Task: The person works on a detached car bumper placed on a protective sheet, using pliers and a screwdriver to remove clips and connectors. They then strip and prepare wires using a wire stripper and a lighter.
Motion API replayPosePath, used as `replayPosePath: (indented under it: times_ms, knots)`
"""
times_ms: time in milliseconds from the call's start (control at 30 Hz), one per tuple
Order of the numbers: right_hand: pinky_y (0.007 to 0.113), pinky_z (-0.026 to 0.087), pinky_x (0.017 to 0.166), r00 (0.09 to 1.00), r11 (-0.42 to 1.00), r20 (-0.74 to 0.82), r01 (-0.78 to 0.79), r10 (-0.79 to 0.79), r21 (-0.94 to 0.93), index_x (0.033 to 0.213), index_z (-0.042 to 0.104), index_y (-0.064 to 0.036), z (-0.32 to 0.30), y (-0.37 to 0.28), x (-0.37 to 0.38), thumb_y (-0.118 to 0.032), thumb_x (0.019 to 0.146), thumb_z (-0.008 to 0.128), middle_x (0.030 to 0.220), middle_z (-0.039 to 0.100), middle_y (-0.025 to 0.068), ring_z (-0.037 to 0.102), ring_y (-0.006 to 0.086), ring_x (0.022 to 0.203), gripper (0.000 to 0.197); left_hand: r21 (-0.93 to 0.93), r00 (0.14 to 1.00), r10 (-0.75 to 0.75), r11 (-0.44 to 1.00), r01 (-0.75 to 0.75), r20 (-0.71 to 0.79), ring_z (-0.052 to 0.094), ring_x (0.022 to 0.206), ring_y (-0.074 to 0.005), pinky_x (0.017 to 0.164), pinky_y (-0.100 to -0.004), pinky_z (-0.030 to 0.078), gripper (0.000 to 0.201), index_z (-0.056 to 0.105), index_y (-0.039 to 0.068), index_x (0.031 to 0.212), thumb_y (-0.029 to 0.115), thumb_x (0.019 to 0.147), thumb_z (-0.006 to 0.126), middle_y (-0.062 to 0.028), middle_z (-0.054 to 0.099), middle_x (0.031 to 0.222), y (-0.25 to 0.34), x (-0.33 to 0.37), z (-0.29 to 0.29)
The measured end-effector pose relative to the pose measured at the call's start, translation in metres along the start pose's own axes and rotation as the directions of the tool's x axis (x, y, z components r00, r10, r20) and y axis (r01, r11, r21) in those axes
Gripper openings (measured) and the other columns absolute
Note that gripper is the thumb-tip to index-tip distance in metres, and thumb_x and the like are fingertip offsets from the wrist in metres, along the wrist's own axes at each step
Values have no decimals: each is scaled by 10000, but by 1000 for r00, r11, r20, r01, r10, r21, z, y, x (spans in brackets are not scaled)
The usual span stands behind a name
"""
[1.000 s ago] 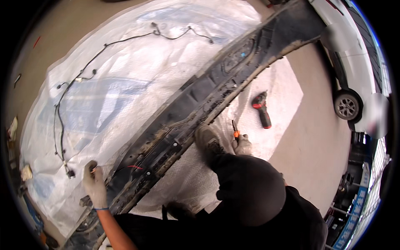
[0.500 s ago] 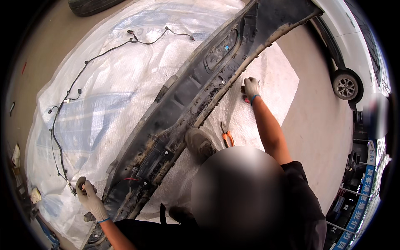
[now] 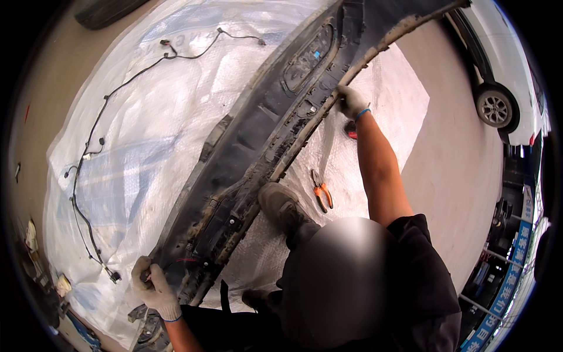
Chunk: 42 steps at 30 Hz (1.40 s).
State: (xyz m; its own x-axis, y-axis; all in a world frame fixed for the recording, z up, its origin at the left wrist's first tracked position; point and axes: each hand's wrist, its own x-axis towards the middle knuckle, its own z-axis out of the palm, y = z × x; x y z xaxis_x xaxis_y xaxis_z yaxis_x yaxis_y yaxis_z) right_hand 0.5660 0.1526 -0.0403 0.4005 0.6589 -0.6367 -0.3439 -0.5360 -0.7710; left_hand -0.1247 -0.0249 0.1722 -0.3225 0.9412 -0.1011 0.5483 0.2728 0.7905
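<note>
A long black car bumper [image 3: 243, 149], its inner side up and its edges muddy, lies diagonally across the view. My right hand [image 3: 353, 103], in a pale work glove, is closed on the bumper's right-hand edge, fingertips partly hidden. My left hand [image 3: 157, 292], gloved too, is curled beside the bumper's near end. A small dark patch shows between its fingers; I cannot make out what it is. A red-and-black object [image 3: 350, 129] lies by my right wrist. Pliers with orange-and-black handles [image 3: 321, 192] rest open on the sheet. A black wiring harness [image 3: 88, 142] stretches out left of the bumper.
White plastic sheeting [image 3: 193, 111] lies under the bumper and harness. My shoe [image 3: 278, 201] is against the bumper's right edge. A white car [image 3: 504, 53] stands at the far right, and a tire [image 3: 108, 13] lies at the far left.
My right hand has moved from the red-and-black object up and left to the bumper's edge. My left hand has shifted right, away from the harness end toward the bumper.
</note>
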Motion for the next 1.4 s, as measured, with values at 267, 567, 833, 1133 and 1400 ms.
replayPosePath:
  times_ms: [267,567,833,1133,1400]
  knots:
    - [292,427,503,987,999,155,31,-30,-6,947,637,-40,11,23,-56,-177,959,631,697,556,29,519,147,574,138,-14,1000,15,1000,-15,17,593,908,-155,816,-277,482,224,617,-45,1133,-7,914,598,-106,659,1084,-1,5,-7]
    - [286,485,544,919,777,-235,110,-317,-620,999,708,9,-45,-15,-53,-114,908,637,768,676,64,602,144,599,169,11,999,28,1000,-28,30,570,844,-113,730,-247,484,246,617,-35,1168,65,944,608,-79,645,1083,-19,2,-9]
    - [285,529,714,736,323,-28,263,-677,-909,1062,700,12,3,-122,-243,-99,942,626,895,728,88,668,135,779,179,-106,960,181,981,-162,214,668,887,-209,811,-322,531,204,668,-9,1010,-25,807,658,-129,702,1006,40,-46,12]
    - [289,530,722,574,135,787,819,-227,-558,987,673,-4,193,-101,-402,-15,911,641,883,701,75,656,168,763,83,-281,628,239,959,-33,741,638,1118,-282,842,-355,587,198,703,82,1043,201,885,706,-186,490,1435,71,-50,55]
    - [360,569,698,251,237,956,930,152,-282,937,670,-44,274,-14,-416,-69,866,679,885,692,115,698,294,775,76,-264,588,320,947,-183,743,699,813,-290,710,-401,572,237,680,77,1021,288,929,622,-100,667,1017,29,-75,55]
